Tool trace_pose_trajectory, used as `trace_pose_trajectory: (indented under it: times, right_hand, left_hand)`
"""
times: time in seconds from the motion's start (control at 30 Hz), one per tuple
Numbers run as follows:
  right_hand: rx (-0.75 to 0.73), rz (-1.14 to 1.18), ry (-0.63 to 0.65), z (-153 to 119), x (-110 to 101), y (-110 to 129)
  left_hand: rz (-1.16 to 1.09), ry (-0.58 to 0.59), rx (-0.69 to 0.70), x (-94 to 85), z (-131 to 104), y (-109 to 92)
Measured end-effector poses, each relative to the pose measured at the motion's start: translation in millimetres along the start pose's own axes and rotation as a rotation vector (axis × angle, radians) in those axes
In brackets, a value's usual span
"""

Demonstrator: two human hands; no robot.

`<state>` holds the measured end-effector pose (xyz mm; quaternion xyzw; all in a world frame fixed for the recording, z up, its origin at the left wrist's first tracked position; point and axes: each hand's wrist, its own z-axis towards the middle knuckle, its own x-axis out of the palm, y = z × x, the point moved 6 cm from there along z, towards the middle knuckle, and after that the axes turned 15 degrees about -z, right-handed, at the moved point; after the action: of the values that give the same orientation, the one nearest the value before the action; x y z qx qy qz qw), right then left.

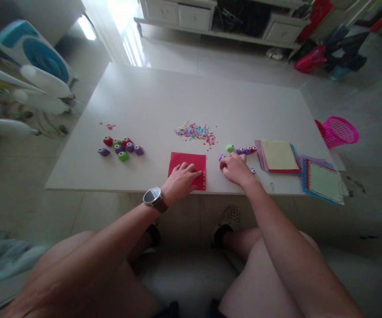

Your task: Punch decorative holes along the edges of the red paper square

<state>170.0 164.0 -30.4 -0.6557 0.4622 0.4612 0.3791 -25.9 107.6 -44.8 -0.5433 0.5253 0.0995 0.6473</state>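
L hand: flat on red sheet, grip splayed w/ nil
R hand: sheet's R, at purple punch; can't tell grip

Flat red sheet, right edge punched

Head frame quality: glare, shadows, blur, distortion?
Head view: bright window-like glare on the floor, upper left; head view: otherwise dim, shadows faint on the table; head view: wide-angle stretching, side edges soft, pink basket smeared; head view: confetti reads as specks, individual shapes unclear.
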Motion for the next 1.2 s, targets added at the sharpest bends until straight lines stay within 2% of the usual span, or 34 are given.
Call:
trace_pose_trajectory:
  times: [0.1, 0.23, 0.47, 0.87, 1.0, 1.2]
  right_hand:
    - [-0.029, 0.048, 0.002, -0.3, 3.1, 4.9]
    - [-0.022, 0.141, -0.082, 1.3, 3.0, 6.6]
    - [0.004, 0.119, -0.163, 3.7, 5.1, 1.1]
    - [-0.023, 0.148, -0.177, 8.4, 1.4, 2.4]
    - [-0.086, 0.187, -0.175, 13.8, 2.2, 11.2]
    - [-0.19, 0.265, -0.135, 23.4, 15.4, 29.1]
  left_hand:
    - [0.004, 0.004, 0.0, -0.2, -0.1, -0.5]
    - [0.009, 0.004, -0.003, -0.6, -0.1, -0.7]
    - [0.006, -0.004, 0.003, 0.0, -0.3, 0.3]
    - [0.002, 0.002, 0.001, 0.6, -0.4, 0.0]
    - [0.012, 0.008, -0.013, 0.4, -0.2, -0.9]
    - [0.028, 0.014, -0.013, 1.6, 0.3, -1.6]
